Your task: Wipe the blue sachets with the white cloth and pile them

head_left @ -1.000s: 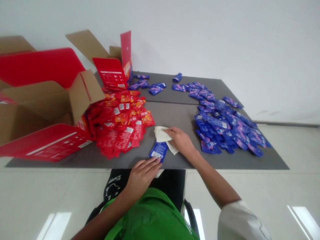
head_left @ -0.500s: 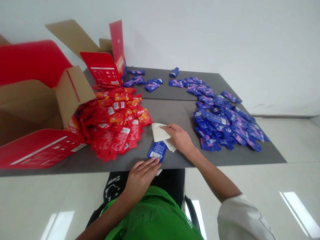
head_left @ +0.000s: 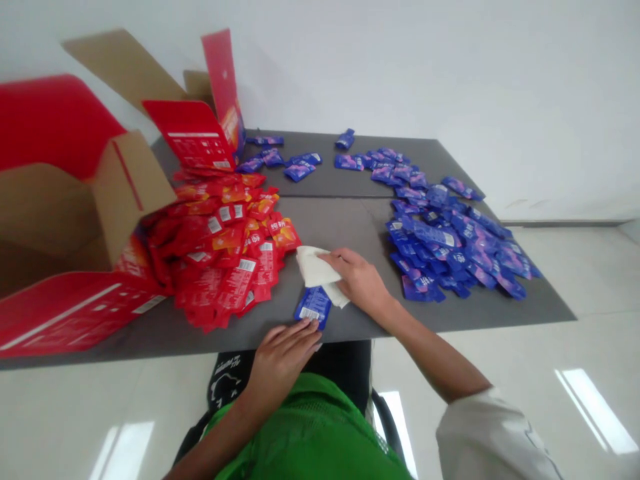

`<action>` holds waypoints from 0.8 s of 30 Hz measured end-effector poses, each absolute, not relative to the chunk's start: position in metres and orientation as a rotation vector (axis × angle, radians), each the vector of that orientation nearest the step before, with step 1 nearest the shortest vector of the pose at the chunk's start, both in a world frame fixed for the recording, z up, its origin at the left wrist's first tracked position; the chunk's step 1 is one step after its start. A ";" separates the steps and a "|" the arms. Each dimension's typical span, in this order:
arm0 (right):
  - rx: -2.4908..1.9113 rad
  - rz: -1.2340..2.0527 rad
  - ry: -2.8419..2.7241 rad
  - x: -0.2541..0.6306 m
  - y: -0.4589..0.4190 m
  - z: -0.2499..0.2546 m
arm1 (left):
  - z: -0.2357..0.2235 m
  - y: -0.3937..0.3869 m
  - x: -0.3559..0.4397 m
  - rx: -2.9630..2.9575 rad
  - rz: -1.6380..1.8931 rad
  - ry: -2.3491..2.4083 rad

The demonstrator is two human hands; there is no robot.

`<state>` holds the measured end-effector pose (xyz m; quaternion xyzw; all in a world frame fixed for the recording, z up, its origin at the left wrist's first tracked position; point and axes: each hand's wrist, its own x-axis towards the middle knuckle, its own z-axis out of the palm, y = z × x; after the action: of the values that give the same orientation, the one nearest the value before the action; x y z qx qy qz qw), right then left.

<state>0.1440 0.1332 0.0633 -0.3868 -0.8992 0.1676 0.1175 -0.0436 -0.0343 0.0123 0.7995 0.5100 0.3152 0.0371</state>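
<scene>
A blue packet (head_left: 313, 305) with a white barcode label lies flat near the table's front edge. My left hand (head_left: 286, 348) rests with outstretched fingers on its lower end. Over the packet's upper part, my right hand (head_left: 357, 277) is closed on a folded cream cloth (head_left: 316, 268), one flap of which hangs down by the packet's right side. To the left is a heap of red packets (head_left: 233, 250), some with barcodes showing. A heap of blue packets (head_left: 450, 243) spreads to the right of my right hand.
A large red carton (head_left: 65, 310) stands open at the left, its flaps spread. Behind it is another open red carton (head_left: 187, 133). Several loose blue packets (head_left: 300, 170) lie along the back of the grey table (head_left: 335, 223), which stands against a white wall.
The view has shifted slightly, so the cartons and red heap sit further left. The cloth now lies a little lower over the blue packet. My left hand remains on the packet's lower end.
</scene>
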 end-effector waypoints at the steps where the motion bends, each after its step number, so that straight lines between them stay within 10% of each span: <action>1: -1.052 0.521 -2.637 0.144 0.123 0.064 | 0.011 -0.034 -0.045 2.454 0.958 1.574; 24: -0.922 0.646 -2.759 0.135 0.110 0.047 | 0.008 -0.031 -0.052 2.387 0.920 1.541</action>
<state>0.1352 0.1099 0.0467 -0.3083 -0.9229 0.2159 0.0807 -0.0521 -0.0310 0.0084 0.7969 0.5144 0.3070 0.0777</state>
